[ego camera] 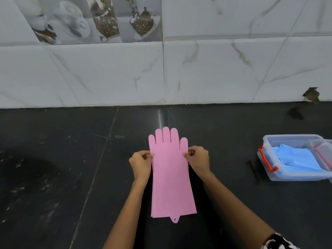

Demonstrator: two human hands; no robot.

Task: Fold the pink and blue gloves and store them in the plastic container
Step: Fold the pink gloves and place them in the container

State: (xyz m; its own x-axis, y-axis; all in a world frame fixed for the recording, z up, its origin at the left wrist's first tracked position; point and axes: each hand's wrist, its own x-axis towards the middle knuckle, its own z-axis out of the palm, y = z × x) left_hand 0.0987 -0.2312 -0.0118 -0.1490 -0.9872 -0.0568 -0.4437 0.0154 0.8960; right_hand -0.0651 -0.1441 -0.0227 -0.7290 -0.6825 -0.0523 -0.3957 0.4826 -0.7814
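Observation:
A pink glove (171, 178) lies flat on the dark counter, fingers pointing toward the wall, cuff with a small hang tab nearest me. It looks like two layers stacked, though I cannot tell for sure. My left hand (142, 163) pinches its left edge just below the fingers. My right hand (197, 159) pinches the right edge at the same height. At the right, a clear plastic container (294, 177) with an orange-red latch holds folded blue gloves (298, 159).
The black stone counter (71, 168) runs back to a white marble-tile wall (215, 69). A dark thin object (253, 169) lies just left of the container. A chipped hole (311, 94) shows in the wall at the right.

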